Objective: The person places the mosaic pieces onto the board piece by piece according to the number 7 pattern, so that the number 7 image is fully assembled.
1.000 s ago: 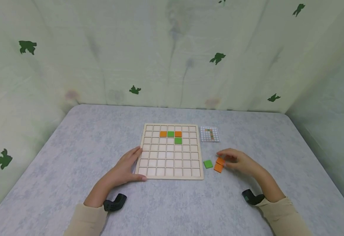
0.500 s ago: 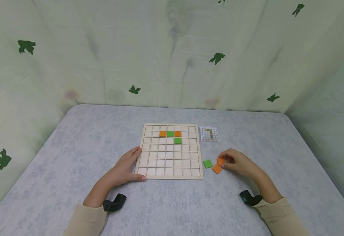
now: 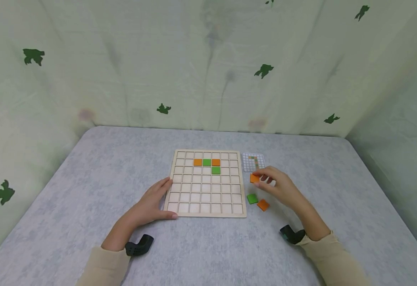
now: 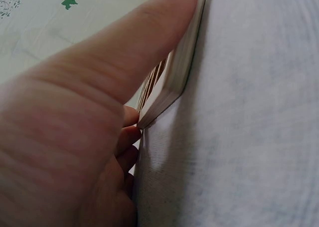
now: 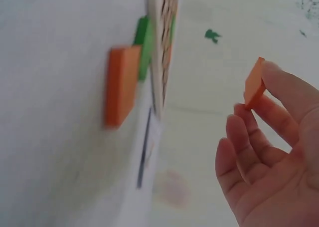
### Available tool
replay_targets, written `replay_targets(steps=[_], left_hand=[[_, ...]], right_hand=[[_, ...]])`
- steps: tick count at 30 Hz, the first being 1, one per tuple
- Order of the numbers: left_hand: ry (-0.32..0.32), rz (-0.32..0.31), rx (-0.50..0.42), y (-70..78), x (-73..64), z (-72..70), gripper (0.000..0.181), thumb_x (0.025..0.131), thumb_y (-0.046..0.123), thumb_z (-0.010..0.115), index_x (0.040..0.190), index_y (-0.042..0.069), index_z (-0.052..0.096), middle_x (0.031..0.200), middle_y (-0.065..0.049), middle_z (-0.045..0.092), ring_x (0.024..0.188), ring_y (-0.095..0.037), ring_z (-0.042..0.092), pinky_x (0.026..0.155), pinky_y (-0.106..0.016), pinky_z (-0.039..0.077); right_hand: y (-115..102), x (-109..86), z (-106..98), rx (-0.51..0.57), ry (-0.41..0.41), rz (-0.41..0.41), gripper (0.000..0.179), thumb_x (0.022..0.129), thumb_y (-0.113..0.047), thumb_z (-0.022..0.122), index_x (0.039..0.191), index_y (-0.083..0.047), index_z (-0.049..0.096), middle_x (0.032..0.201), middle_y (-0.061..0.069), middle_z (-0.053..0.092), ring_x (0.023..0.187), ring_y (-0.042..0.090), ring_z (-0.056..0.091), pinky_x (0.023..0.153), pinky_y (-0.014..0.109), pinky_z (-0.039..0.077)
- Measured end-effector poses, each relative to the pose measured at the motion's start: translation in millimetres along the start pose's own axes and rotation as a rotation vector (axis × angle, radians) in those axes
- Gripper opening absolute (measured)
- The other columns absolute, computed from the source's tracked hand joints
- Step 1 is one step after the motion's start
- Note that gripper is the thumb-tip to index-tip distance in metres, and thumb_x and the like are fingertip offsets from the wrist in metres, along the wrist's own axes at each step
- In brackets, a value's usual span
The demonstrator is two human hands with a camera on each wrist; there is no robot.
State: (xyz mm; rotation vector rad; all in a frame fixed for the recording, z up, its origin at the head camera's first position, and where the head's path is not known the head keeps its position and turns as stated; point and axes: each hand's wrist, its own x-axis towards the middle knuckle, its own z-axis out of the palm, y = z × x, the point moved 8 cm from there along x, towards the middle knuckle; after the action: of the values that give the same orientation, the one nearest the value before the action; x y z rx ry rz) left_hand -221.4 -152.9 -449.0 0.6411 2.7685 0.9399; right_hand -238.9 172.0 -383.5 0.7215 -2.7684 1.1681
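Note:
In the head view, a wooden grid board [image 3: 201,198] lies mid-table. Two orange tiles [image 3: 198,162] and two green tiles [image 3: 216,170] sit in its upper cells. My left hand [image 3: 150,204] rests at its near left corner, thumb along the front edge, fingers against the left side; the left wrist view shows the thumb [image 4: 124,47] against the board edge. My right hand [image 3: 281,188] pinches an orange square tile [image 3: 254,178], held off the table in the right wrist view, between thumb and fingertips. Below it lie a loose green tile [image 3: 252,198] and another orange tile [image 3: 263,205], close together.
A small card [image 3: 249,161] printed with a coloured grid pattern lies right of the board's far corner, partly behind my right hand. The grey table [image 3: 122,159] meets a pale curtain [image 3: 122,79] with green shapes at its back edge.
My right hand has picked up the upper orange tile and moved it up and left, toward the card. The other orange tile turned slightly where it lies. My left hand stays put.

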Motion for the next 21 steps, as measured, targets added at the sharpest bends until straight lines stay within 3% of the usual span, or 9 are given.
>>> replay_targets(steps=[5,12,21], left_hand=[[0.003,-0.001,-0.007,0.9,-0.3,-1.2,0.111,0.062,0.057,0.072,0.141,-0.001,0.020,0.145,-0.019,0.016,0.130,-0.039,0.013,0.099,-0.056,0.018],[0.006,-0.010,-0.003,-0.9,-0.4,-1.3,0.112,0.061,0.057,0.073,0.142,0.000,0.020,0.146,-0.018,0.015,0.131,-0.037,0.013,0.099,-0.055,0.018],[-0.005,-0.015,0.007,-2.2,0.7,0.3,0.113,0.061,0.059,0.072,0.143,0.002,0.019,0.147,-0.016,0.014,0.131,-0.036,0.012,0.100,-0.054,0.018]], right_hand=[[-19.6,16.3,9.1,0.076,0.049,-0.039,0.029,0.084,-0.021,0.064,0.111,-0.010,0.062,0.105,-0.001,0.058,0.087,0.014,0.050,0.072,0.034,0.045],[-35.3,39.2,36.6,0.153,0.058,-0.063,0.030,0.084,-0.021,0.064,0.111,-0.008,0.061,0.102,0.000,0.058,0.086,0.014,0.051,0.072,0.031,0.046],[-24.0,55.0,75.4,0.156,0.030,0.012,0.027,0.080,-0.014,0.069,0.105,-0.005,0.062,0.099,0.002,0.058,0.082,0.013,0.054,0.070,0.028,0.047]])
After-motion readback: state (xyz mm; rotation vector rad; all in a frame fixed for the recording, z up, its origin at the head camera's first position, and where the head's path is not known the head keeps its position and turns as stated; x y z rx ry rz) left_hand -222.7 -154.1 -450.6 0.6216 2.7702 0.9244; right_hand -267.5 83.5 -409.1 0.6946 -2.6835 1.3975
